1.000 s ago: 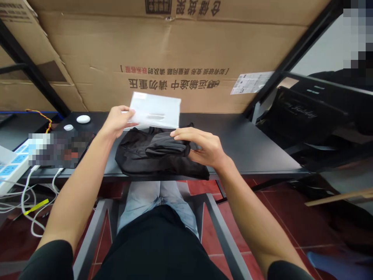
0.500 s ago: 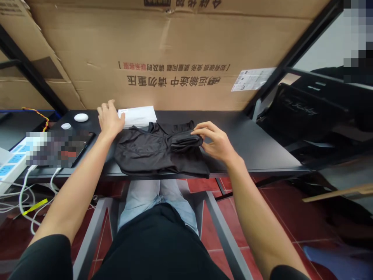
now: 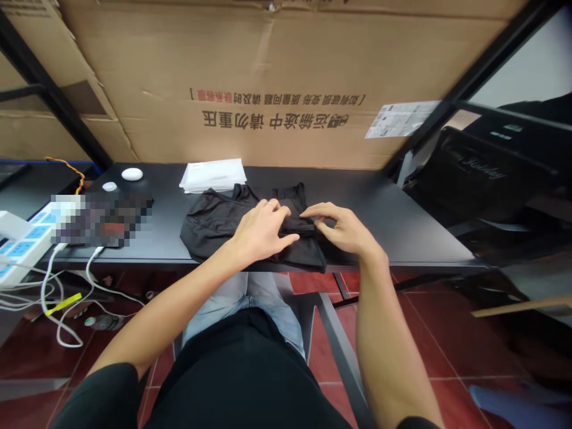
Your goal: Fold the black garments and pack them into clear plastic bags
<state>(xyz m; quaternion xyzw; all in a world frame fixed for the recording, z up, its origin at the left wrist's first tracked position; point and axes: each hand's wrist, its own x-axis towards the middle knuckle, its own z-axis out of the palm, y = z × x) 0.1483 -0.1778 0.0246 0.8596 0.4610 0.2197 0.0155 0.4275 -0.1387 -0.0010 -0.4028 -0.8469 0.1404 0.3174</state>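
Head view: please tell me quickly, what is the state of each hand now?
Left hand: open on the black cloth, thumb apart from fingers.
Right hand: at the cloth's folded right part; whether it grips cannot be told.

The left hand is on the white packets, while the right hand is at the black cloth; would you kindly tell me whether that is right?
Not quite: the head view shows the left hand on the black cloth, not on the white packets. The right hand is at the black cloth, as you say.
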